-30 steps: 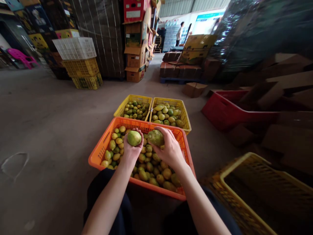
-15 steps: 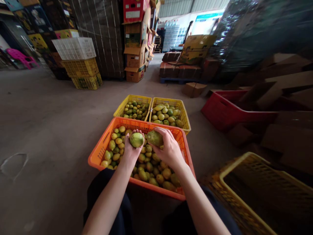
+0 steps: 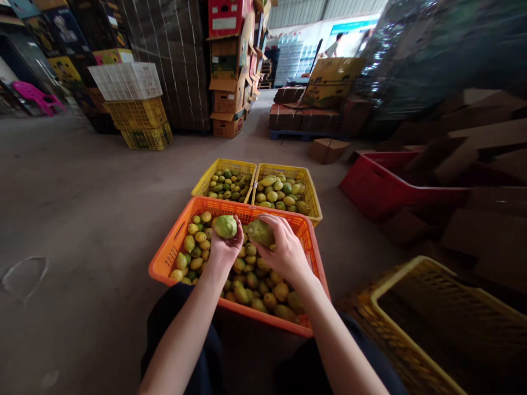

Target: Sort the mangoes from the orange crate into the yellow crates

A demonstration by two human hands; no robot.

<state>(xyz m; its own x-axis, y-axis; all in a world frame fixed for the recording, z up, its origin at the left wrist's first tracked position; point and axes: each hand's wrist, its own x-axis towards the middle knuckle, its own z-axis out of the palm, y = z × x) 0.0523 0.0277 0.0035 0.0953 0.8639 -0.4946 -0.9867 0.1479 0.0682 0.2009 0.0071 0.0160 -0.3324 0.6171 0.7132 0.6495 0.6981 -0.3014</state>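
A pale green, bumpy fruit (image 3: 225,226) rests in my left hand (image 3: 226,248), whose fingers curl round its right side. My right hand (image 3: 284,247) grips a darker green fruit (image 3: 260,233) from the right. Both hands are above an orange crate (image 3: 171,252) that holds many yellow-green fruits (image 3: 252,281). A small gap separates the two held fruits. Behind the orange crate stand a left yellow crate (image 3: 202,178) with small green and yellow fruits and a right yellow crate (image 3: 315,200) with larger ones.
A yellow basket (image 3: 415,334) stands at the lower right, with a red crate (image 3: 370,184) beyond it. Stacked white and yellow crates (image 3: 135,112) are at the back left. Cartons (image 3: 226,101) rise behind. A person (image 3: 334,46) is far off at the back.
The fruit in my left hand has turned and shifted slightly left and up. My right hand stays nearly still. A person has come into view in the far background.
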